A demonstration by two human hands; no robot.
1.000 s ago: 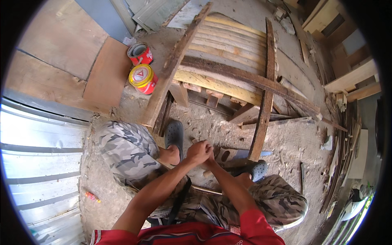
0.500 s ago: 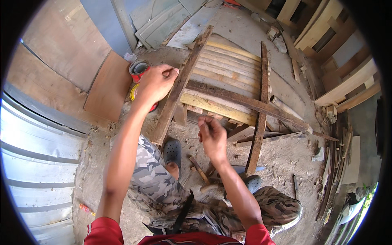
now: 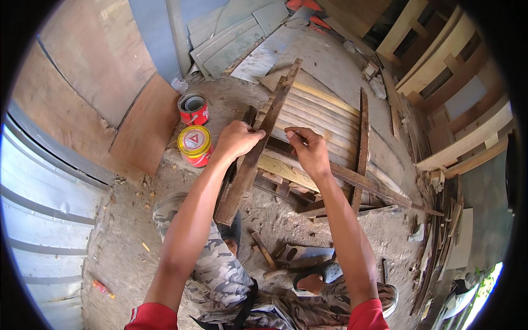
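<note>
A frame of rough dark wooden beams and pale slats leans in front of me. My left hand (image 3: pixel 239 138) is closed, its fingertips pressed against the frame's left beam (image 3: pixel 250 170); whether they pinch something small is hidden. Just right of that beam, my right hand (image 3: pixel 311 149) hovers over the pale slats (image 3: pixel 324 118). Thumb and forefinger meet in a pinch, and anything between them is too small to make out. A dark crossbeam (image 3: pixel 366 182) runs beneath the right wrist toward the right beam (image 3: pixel 362 140).
Left of the frame stand an open red can (image 3: pixel 193 116) and a yellow-lidded can (image 3: pixel 196 156). Between my feet lie a wooden-handled tool (image 3: pixel 263 250) and a flat metal blade (image 3: pixel 313 252). Plywood sheets (image 3: pixel 146 124) lean at left; timber (image 3: pixel 454 220) lies along the right.
My right hand has risen from below the slats to over them, beside the left beam. My left hand has come down onto that beam. The view has shifted, showing more of the cans.
</note>
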